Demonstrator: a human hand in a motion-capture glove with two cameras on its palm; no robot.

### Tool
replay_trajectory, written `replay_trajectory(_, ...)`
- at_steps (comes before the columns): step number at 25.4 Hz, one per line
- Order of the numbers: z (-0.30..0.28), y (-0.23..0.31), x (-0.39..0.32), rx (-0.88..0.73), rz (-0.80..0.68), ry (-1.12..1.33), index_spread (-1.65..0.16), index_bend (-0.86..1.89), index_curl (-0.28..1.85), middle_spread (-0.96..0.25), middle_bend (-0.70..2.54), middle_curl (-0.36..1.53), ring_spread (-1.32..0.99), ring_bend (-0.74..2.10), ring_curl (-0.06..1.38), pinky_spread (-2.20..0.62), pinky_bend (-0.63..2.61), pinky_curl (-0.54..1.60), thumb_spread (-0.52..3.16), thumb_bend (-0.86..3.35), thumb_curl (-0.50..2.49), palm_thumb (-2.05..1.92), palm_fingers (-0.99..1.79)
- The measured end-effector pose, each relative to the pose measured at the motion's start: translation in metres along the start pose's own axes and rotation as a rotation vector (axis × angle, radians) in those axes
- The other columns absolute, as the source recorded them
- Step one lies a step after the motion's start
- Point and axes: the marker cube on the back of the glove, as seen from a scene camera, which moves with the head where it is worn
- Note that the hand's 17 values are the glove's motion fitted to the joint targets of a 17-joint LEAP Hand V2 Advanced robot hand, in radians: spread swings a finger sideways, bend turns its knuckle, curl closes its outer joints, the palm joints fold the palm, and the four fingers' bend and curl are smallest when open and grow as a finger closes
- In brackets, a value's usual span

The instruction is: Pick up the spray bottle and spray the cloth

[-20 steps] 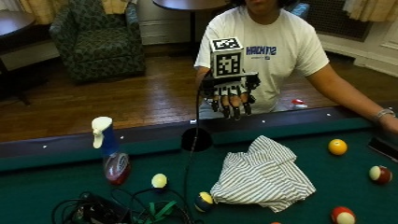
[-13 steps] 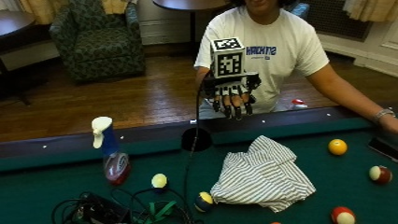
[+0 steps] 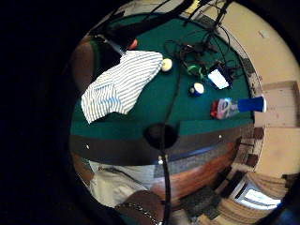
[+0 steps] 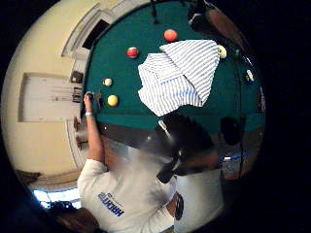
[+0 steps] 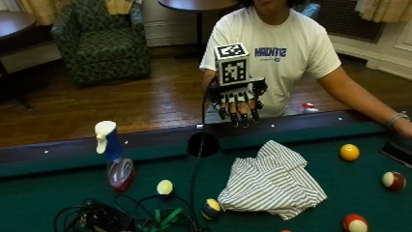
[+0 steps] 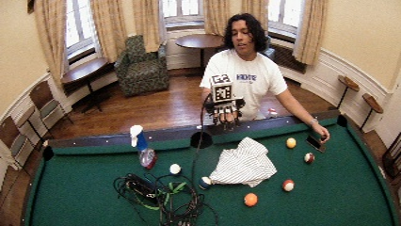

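Green felt bench (image 5: 360, 193): my gloved hand (image 5: 237, 99) hangs empty, fingers relaxed, above the rail. Blue-topped clear spray bottle (image 5: 114, 157) stands well aside; reaching risks toppling it among cables (image 5: 122, 217). Striped cloth (image 5: 273, 181) lies nearer.

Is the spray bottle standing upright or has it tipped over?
Upright. The spray bottle stands on the green felt near the rail, white trigger head on top. The gloved right hand hangs above the rail, apart from it.

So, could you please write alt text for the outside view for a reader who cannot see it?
A person's gloved right hand hangs above the pool table's rail, holding nothing. On the green felt lie a striped cloth, a spray bottle standing apart from it, and several balls.
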Motion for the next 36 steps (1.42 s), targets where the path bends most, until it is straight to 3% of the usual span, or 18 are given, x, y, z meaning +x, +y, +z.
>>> replay_trajectory(25,0.028,0.045,0.14,0.238,0.243,-0.009,-0.38,0.16,0.3,-0.08,0.19,0.28,-0.06,0.36,0.29,0.18,0.28,0.29,1.07,0.02,0.27,0.61,0.73)
replay_trajectory(36,0.058,0.058,0.193,0.259,0.34,-0.038,-0.38,0.13,0.29,-0.11,0.2,0.32,-0.07,0.38,0.31,0.16,0.23,0.3,1.07,-0.02,0.29,0.64,0.79)
